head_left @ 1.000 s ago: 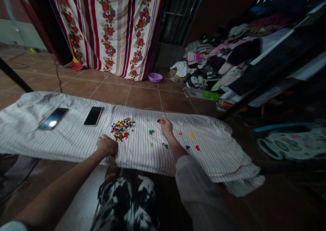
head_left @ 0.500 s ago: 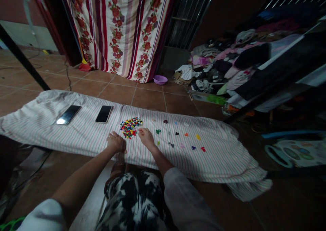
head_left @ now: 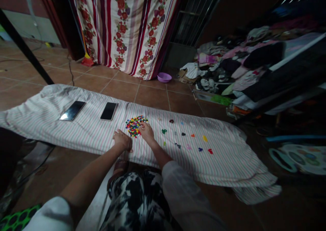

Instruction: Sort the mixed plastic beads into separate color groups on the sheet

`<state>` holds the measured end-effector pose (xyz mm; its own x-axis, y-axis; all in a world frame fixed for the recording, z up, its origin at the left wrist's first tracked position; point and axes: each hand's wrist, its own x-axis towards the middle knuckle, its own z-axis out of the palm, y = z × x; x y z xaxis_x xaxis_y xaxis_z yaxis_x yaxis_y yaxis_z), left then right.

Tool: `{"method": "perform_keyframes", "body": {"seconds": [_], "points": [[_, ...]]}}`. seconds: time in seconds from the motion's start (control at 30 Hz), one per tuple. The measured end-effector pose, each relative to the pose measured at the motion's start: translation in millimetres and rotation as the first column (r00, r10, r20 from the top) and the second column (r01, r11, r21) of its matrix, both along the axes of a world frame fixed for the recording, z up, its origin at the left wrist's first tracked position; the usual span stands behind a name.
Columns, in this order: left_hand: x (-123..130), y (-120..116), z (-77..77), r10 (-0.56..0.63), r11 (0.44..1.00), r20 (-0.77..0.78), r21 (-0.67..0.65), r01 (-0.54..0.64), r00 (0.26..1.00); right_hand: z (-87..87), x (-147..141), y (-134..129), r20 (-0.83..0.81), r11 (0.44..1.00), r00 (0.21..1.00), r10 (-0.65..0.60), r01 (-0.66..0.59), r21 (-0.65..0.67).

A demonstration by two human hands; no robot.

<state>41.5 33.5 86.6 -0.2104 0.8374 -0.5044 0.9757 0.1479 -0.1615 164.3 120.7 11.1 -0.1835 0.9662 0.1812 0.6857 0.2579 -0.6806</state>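
Note:
A pile of small multicoloured pieces lies on the striped cloth in front of me. My right hand is at the pile's right side, fingertips drawn together over its edge; whatever they pinch is too small to make out. Just nearer to me and left of the pile, my left hand rests on the cloth near its front edge, fingers loosely stretched. To the right, little same-colour groups are spread out, among them green pieces, red pieces, yellow pieces and dark blue pieces.
Two phones, a larger phone and a smaller phone, lie left of the pile. Beyond the cloth are a purple basin, a floral curtain, a broom and a heap of clothes.
My right hand has moved left and forward, from beside the pile to over its right edge. My left hand stays in place on the cloth. The whole view has shifted slightly.

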Motion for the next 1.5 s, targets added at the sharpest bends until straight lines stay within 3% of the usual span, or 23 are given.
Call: {"method": "perform_keyframes", "body": {"seconds": [0.23,0.37,0.53,0.7,0.83,0.97,1.13,1.23,1.5], "points": [[0.6,-1.3,4.6,-0.001,1.0,0.009,0.006,0.001,1.0,2.1,-7.9,0.3,0.053,0.998,0.997,-0.047,0.048,-0.029],[-0.3,-0.8,0.9,0.002,1.0,0.014,0.014,-0.002,1.0,1.3,-6.0,1.5,0.005,0.994,0.997,-0.078,0.078,-0.074],[-1.3,0.4,-6.5,0.028,0.999,0.014,0.039,-0.028,1.0,-4.1,1.5,2.4,-0.274,0.993,0.958,-0.091,0.067,-0.097],[-2.5,-0.9,-6.7,-0.002,1.0,0.032,0.027,0.001,0.999,-6.7,11.6,1.4,-0.564,0.973,0.813,-0.142,0.011,-0.23],[-2.1,-6.1,1.8,0.029,0.999,0.039,0.029,-0.03,0.999,-7.1,21.3,-6.4,-0.661,0.955,0.726,-0.19,-0.02,-0.296],[-0.8,-10.3,7.9,0.043,0.998,0.044,0.042,-0.045,0.998,-6.1,32.7,-20.0,-0.638,0.95,0.73,-0.244,0.048,-0.307],[-0.8,-11.6,8.4,0.047,0.998,0.042,0.042,-0.049,0.998,-4.2,42.3,-28.4,-0.408,0.948,0.87,-0.278,0.18,-0.262],[-1.9,-12.3,8.6,0.024,0.998,0.048,0.057,-0.027,0.999,-4.1,38.4,-26.6,-0.298,0.961,0.924,-0.24,0.184,-0.205],[-0.7,-11.1,11.6,0.003,0.999,0.031,0.046,-0.005,1.0,-2.8,29.4,-28.0,-0.335,0.961,0.906,-0.257,0.202,-0.192]]}}
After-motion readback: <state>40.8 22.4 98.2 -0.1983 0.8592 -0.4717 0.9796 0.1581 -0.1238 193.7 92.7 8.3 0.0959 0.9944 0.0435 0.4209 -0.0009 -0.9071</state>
